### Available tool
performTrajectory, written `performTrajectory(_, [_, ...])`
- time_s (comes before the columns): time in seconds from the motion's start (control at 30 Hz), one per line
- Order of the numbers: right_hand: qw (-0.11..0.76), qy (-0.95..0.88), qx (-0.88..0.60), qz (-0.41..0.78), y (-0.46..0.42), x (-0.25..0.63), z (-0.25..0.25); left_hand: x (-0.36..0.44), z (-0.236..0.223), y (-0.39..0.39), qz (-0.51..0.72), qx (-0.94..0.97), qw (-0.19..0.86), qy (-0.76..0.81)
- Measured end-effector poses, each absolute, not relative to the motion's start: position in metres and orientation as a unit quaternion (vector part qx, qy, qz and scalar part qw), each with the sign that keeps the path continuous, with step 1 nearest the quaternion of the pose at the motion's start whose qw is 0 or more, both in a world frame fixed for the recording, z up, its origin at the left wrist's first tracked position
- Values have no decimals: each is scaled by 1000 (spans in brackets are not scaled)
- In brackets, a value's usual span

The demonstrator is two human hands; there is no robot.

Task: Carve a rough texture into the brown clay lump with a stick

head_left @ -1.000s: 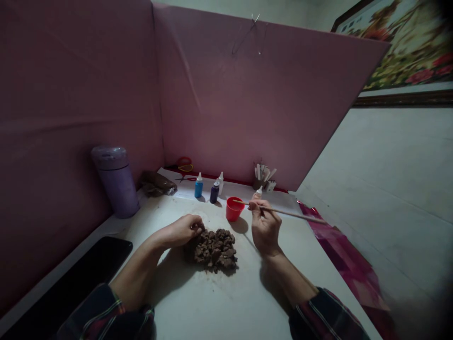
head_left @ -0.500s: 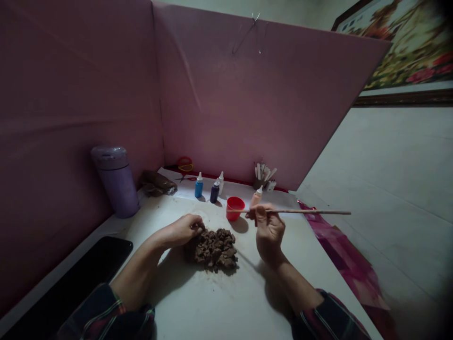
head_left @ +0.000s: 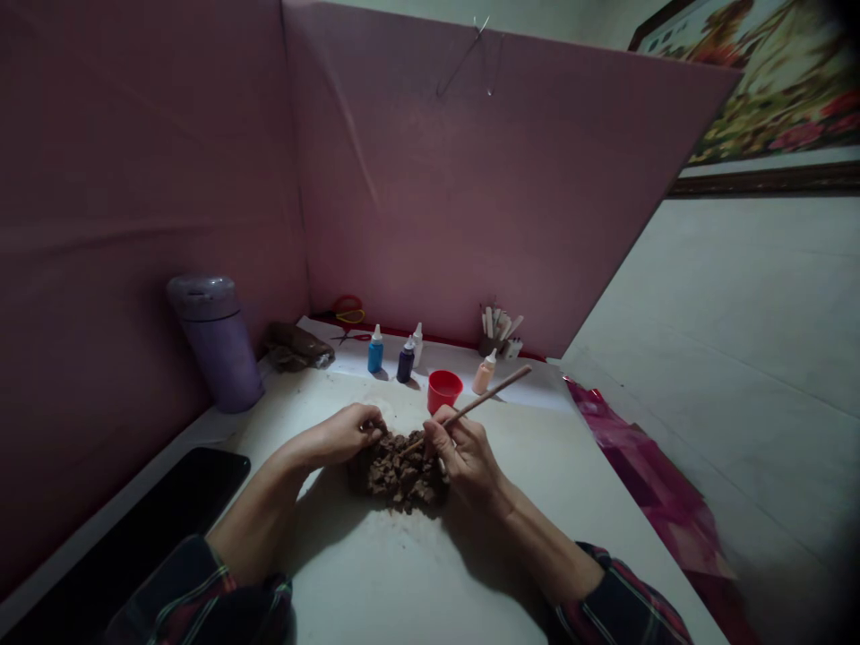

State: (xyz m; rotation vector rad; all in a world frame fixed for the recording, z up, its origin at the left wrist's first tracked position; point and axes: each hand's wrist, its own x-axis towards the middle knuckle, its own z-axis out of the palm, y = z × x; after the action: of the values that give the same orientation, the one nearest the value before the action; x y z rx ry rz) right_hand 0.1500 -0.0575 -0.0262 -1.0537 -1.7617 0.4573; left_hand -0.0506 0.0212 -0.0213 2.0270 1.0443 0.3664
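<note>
A rough, crumbly mass of brown clay (head_left: 403,484) lies on the white tabletop in front of me. At its upper left edge is my left hand (head_left: 353,434), its fingers curled and pressed against the clay. My right hand (head_left: 470,457) grips a thin wooden stick (head_left: 494,392) like a pen, over the right side of the mass. The stick slants down to the left, and its lower end meets the top of the clay. Just behind my right hand stands a red cup (head_left: 444,390), whose inside I cannot make out.
Behind the clay stand a blue bottle (head_left: 375,351), a dark purple bottle (head_left: 406,361), a white bottle (head_left: 417,345) and a peach bottle (head_left: 484,372). A tool holder (head_left: 494,342) and scissors (head_left: 350,337) lie farther back. Left are a purple tumbler (head_left: 219,345), a wrapped brown lump (head_left: 296,348) and a black phone-like slab (head_left: 167,511).
My right hand has moved left and down from beside the peach bottle to the clay. The stick has turned from level to slanting, its end now on the clay. My left hand stays put.
</note>
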Motion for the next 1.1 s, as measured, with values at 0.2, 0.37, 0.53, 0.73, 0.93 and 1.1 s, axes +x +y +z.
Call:
performTrajectory(0.2, [498, -731, -424, 195, -58, 153, -27, -51, -21, 21, 148, 807, 400, 409])
performTrajectory(0.37, [600, -657, -409, 200, -67, 157, -27, -51, -21, 21, 133, 811, 395, 411])
performTrajectory(0.53, [525, -731, -409, 153, -68, 151, -24, -51, -20, 19, 148, 802, 406, 411])
performTrajectory(0.73, [493, -762, -404, 115, -65, 148, -22, -51, -21, 20, 148, 802, 404, 414])
performTrajectory(0.93, [535, -735, -396, 130, -69, 151, -31, -51, -21, 20, 155, 797, 411, 414])
performTrajectory(1.1, [575, -697, -405, 142, -72, 152, -33, -50, -19, 19, 147, 803, 404, 413])
